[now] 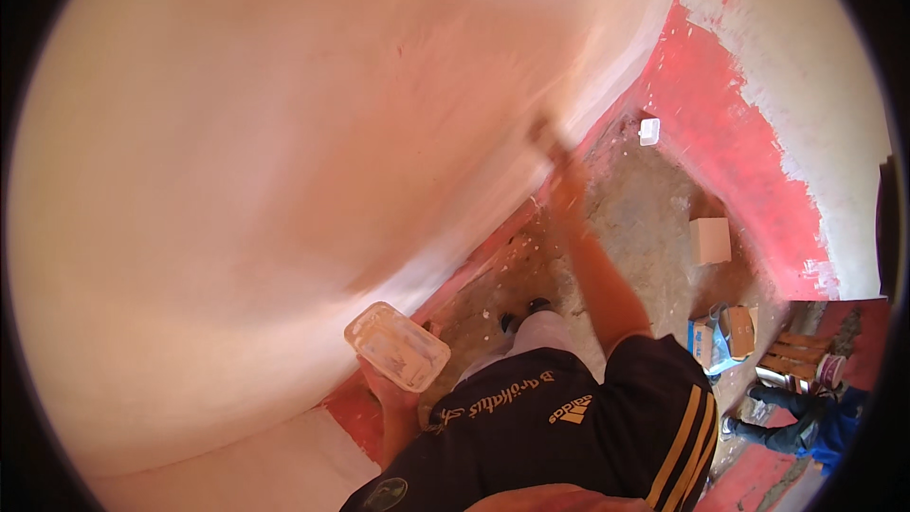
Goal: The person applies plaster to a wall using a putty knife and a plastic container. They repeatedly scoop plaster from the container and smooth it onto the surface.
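A shallow rectangular plastic tub [398, 346], smeared with pale pinkish residue, tilts beside the lower part of the wall. My left hand [387, 391] grips it from below and behind, so most of the fingers are hidden. My right arm reaches up and forward to the pale plastered wall [313, 152]. At its end my right hand [564, 166] is smeared by motion, closed around something brownish that I cannot make out, close to the wall surface.
Red paint [697, 85] covers the lower right wall beneath a white area. A small white container [649, 132] stands near the corner. On the spattered floor [630, 213] are a cardboard box [711, 241] and a blue bag [720, 341]. Another person [796, 422] is at lower right.
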`<state>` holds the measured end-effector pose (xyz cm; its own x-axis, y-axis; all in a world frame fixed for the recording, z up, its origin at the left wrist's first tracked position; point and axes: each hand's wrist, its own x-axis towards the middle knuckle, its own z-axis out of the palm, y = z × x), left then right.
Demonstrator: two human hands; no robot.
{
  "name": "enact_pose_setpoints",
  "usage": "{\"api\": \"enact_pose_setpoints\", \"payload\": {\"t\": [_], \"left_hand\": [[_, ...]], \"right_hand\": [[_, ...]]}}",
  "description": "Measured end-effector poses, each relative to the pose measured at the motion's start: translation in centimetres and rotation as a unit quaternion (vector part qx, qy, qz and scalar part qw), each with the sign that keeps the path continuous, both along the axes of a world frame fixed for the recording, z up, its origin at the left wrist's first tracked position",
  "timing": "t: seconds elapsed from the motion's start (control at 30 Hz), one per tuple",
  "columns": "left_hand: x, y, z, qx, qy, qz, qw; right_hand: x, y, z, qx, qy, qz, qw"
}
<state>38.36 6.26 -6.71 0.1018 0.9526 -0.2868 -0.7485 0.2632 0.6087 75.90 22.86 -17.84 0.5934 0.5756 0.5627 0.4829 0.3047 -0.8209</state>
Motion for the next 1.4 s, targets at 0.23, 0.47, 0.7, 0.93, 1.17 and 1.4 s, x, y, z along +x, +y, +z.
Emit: {"api": "enact_pose_setpoints", "payload": {"t": [0.23,0.47,0.7,0.93,1.17,1.4], "left_hand": [[0.4,-0.1,0.0,-0.016,-0.025,-0.018,0.999],[-1.5,-0.4,-3.0,-0.01,0.018,0.004,1.0],[0.1,-1.0,-2.7,0.032,0.086,0.064,0.994],[3.9,-1.0,0.2,0.015,0.059,0.105,0.993],[12.6,1.6,1.3,-0.004,0.037,0.095,0.995],[19.9,1.5,2.8,-0.01,0.044,0.116,0.992]], "right_hand": [[14.9,10.7,4.5,0.051,0.022,-0.047,0.997],[-6.2,-1.8,-6.2,-0.078,0.044,0.123,0.988],[14.0,5.9,0.5,0.086,0.178,-0.003,0.98],[-5.3,-0.7,-1.6,-0.086,0.066,0.137,0.985],[10.2,1.0,-1.6,-0.043,0.177,0.012,0.983],[0.6,2.3,-1.3,-0.067,0.105,0.171,0.977]]}}
